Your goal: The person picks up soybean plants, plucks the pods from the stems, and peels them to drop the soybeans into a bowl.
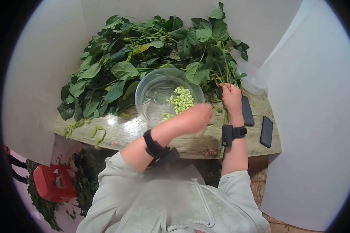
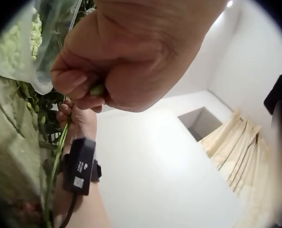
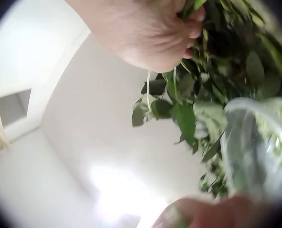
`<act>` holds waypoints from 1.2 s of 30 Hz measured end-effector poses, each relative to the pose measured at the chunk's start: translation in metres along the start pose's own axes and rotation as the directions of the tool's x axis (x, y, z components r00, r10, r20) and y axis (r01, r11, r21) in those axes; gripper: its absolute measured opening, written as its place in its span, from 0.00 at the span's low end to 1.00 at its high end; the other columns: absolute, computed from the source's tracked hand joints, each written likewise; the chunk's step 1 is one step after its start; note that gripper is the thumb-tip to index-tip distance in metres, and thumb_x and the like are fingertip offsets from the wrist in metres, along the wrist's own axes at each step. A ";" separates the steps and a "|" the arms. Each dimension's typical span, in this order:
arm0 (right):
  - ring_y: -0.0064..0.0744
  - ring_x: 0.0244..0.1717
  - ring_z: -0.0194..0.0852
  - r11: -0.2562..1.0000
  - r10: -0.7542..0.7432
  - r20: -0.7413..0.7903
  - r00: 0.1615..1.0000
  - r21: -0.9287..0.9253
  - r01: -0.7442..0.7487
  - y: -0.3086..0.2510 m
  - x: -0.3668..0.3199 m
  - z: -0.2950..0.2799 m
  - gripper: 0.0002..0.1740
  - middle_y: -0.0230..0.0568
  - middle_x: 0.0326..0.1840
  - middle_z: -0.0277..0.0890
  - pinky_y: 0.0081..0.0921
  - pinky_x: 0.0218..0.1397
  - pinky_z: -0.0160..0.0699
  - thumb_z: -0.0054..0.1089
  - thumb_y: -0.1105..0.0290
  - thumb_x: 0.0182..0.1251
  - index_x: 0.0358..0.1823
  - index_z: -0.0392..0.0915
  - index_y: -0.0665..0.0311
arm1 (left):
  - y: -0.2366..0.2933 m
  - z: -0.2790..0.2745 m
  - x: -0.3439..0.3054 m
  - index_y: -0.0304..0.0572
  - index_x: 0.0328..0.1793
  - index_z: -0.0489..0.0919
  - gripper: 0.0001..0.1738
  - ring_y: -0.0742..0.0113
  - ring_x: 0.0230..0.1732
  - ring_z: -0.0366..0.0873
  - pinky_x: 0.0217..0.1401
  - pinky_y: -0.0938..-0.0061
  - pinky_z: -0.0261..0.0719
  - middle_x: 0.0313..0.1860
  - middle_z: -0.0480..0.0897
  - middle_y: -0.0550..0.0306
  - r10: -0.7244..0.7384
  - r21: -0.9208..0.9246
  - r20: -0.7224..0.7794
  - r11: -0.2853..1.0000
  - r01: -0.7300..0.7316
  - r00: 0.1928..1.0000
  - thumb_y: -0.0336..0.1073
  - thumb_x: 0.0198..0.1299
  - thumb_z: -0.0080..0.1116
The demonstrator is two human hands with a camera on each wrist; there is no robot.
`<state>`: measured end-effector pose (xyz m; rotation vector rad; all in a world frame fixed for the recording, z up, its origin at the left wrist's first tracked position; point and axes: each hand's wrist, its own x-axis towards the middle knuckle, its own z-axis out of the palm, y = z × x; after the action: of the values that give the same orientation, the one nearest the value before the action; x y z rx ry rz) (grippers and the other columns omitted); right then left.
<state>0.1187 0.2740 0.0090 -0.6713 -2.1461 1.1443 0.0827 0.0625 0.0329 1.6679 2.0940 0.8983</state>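
Observation:
My left hand [image 1: 200, 116], a little blurred, is over the table in front of the clear plastic bowl [image 1: 144, 110]. Its curled fingers hold a green bean pod [image 2: 97, 90], mostly hidden in the fist. Shelled pale-green beans [image 1: 181, 99] lie in the bowl, mainly on its right side. To the right of the bowl, my right hand [image 1: 232, 99] grips a bunch of leafy bean stems [image 1: 224, 70]. The stems rise from the fist towards the heap, and a long green stalk [image 2: 57, 164] runs down along the wrist.
A large heap of leafy bean plants [image 1: 124, 70] covers the back of the table [image 1: 179, 145]. Loose pods [image 1: 99, 134] lie at front left. Two black, phone-like objects [image 1: 266, 132] and a clear container [image 1: 252, 79] are at right. A red stool [image 1: 50, 184] stands below left.

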 end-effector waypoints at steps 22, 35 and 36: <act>0.54 0.47 0.79 0.734 -0.460 0.055 0.886 -0.538 0.415 -0.094 -0.064 -0.021 0.23 0.55 0.44 0.79 0.42 0.50 0.77 0.63 0.62 0.64 0.55 0.77 0.70 | -0.054 -0.052 -0.027 0.37 0.51 0.76 0.14 0.75 0.32 0.76 0.38 0.78 0.79 0.36 0.78 0.60 -0.254 -0.790 -0.226 0.612 -0.024 0.940 0.38 0.77 0.41; 0.59 0.40 0.80 0.701 -0.114 0.092 0.989 -0.698 0.146 -0.067 -0.123 -0.016 0.17 0.58 0.37 0.81 0.47 0.44 0.78 0.64 0.64 0.61 0.46 0.79 0.69 | -0.072 -0.052 -0.031 0.39 0.48 0.77 0.11 0.76 0.30 0.73 0.36 0.80 0.75 0.32 0.75 0.64 -0.293 -0.914 -0.277 0.375 -0.156 0.915 0.34 0.75 0.42; 0.59 0.40 0.80 0.698 -0.110 0.085 0.990 -0.703 0.138 -0.060 -0.117 -0.015 0.17 0.58 0.37 0.81 0.47 0.44 0.78 0.64 0.64 0.61 0.46 0.79 0.69 | -0.073 -0.051 -0.030 0.39 0.48 0.77 0.11 0.76 0.30 0.73 0.36 0.80 0.75 0.32 0.75 0.64 -0.287 -0.916 -0.271 0.370 -0.155 0.919 0.34 0.75 0.42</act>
<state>0.2009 0.1736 0.0348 -0.8053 -2.6155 0.2013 0.0057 0.0110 0.0202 0.7567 1.2289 2.0236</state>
